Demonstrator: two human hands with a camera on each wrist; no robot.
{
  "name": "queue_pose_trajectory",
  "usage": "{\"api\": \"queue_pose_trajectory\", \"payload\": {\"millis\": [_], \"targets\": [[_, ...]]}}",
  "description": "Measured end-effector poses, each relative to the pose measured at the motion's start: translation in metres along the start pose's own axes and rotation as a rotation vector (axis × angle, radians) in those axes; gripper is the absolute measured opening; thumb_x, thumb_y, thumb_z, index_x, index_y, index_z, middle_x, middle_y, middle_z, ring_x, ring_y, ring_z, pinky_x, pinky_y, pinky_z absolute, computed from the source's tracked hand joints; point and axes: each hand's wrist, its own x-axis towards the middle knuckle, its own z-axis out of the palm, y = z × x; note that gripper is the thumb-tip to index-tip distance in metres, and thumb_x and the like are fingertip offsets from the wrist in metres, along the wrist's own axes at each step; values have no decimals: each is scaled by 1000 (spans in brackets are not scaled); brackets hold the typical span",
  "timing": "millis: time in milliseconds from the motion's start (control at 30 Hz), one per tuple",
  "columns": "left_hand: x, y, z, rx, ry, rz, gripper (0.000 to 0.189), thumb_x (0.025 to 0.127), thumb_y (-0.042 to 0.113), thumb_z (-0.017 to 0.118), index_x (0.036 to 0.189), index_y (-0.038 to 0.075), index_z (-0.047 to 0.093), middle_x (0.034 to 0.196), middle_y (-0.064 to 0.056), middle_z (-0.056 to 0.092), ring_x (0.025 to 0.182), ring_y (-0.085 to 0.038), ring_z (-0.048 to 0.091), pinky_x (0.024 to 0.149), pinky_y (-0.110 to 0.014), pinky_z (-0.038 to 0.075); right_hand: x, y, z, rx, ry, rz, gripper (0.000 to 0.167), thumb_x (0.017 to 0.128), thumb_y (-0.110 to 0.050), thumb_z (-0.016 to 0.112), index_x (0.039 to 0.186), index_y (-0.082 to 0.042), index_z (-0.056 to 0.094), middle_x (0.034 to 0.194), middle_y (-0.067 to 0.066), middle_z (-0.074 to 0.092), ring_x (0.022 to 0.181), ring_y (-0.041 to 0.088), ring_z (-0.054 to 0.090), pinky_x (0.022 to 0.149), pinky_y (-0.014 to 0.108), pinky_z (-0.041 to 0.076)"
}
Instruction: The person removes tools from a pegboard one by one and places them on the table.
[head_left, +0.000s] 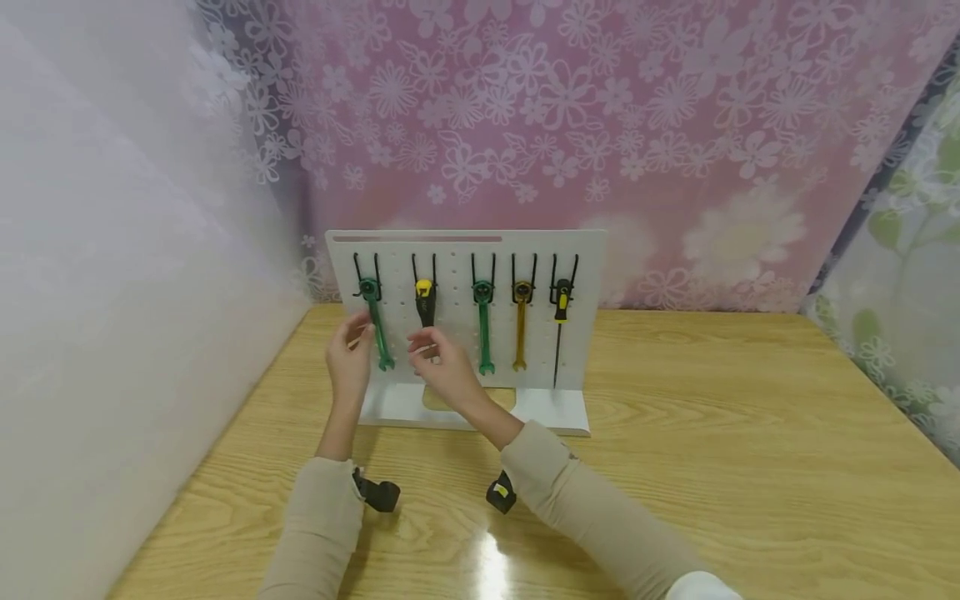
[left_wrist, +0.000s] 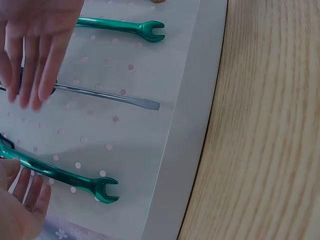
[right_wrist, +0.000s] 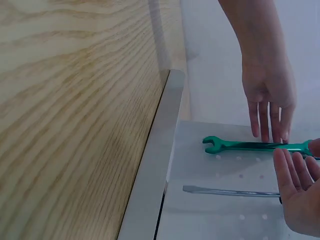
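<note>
On a white pegboard point(head_left: 453, 342), a green wrench point(head_left: 379, 333) hangs at the far left, its open end down. My left hand point(head_left: 348, 362) is beside its shaft, fingertips right at the wrench's edge and fingers loosely extended. To the right hangs a flat-blade screwdriver with a black and yellow handle point(head_left: 426, 304); its steel blade point(left_wrist: 115, 96) shows in the left wrist view. My right hand point(head_left: 446, 367) is in front of this screwdriver, overlapping its lower part in the head view. Its fingers are loosely extended with nothing gripped.
Another green wrench point(head_left: 484, 333), a yellow wrench point(head_left: 521, 333) and a second screwdriver point(head_left: 561, 304) hang on black double hooks to the right. The board's white base point(head_left: 551, 412) stands on a wooden table point(head_left: 712, 417). A pale wall point(head_left: 150, 292) rises at the left.
</note>
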Motion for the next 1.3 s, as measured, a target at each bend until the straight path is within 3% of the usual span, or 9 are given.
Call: {"api": "queue_pose_trajectory", "payload": {"millis": [33, 200, 300, 600, 767, 933, 1300], "targets": [[-2, 5, 0, 1, -4, 0, 25, 91, 5, 57, 113, -6, 59, 113, -18, 59, 103, -28, 53, 90, -41, 41, 4, 5, 4, -13, -10, 5, 25, 89, 1, 54, 114, 3, 54, 102, 14, 59, 90, 24, 59, 73, 29, 51], [-2, 4, -1, 2, -16, -5, 25, 91, 5, 57, 114, -5, 58, 113, -17, 59, 103, -26, 53, 91, -39, 41, 16, 14, 23, -33, -79, 85, 35, 90, -1, 54, 124, 1, 48, 120, 14, 54, 108, 24, 53, 87, 27, 45], [1, -7, -1, 6, -18, -4, 25, 91, 7, 58, 114, -3, 59, 113, -15, 59, 101, -23, 53, 90, -37, 42, 18, 12, 33, -44, -112, 121, 40, 89, -2, 53, 128, 0, 45, 126, 14, 50, 115, 27, 49, 92, 29, 42], [3, -6, 2, 1, -29, -19, 26, 91, 7, 58, 115, -3, 59, 112, -16, 59, 100, -23, 53, 88, -36, 42, 25, 16, 45, -156, -108, 185, 46, 85, -2, 53, 130, 2, 40, 125, 17, 49, 115, 31, 48, 90, 34, 44], [3, -4, 4, -3, -29, -50, 27, 91, 6, 57, 116, -5, 57, 112, -17, 58, 100, -23, 52, 87, -34, 44, 25, 24, 46, -228, -106, 214, 49, 86, -5, 55, 133, 0, 39, 123, 18, 52, 112, 31, 51, 88, 36, 45], [1, -1, 5, -51, -43, -87, 25, 91, 2, 55, 115, -6, 56, 108, -17, 56, 91, -19, 52, 77, -26, 49, 23, 30, 45, -244, -120, 227, 43, 89, -5, 55, 130, -1, 44, 116, 15, 56, 105, 27, 55, 84, 34, 47], [-2, 9, -4, -100, -94, -154, 28, 91, -1, 53, 118, -4, 55, 105, -13, 54, 87, -15, 52, 74, -25, 50, 14, 33, 47, -292, -80, 105, 33, 85, 4, 59, 116, -4, 56, 91, 7, 63, 80, 16, 61, 66, 23, 49]]}}
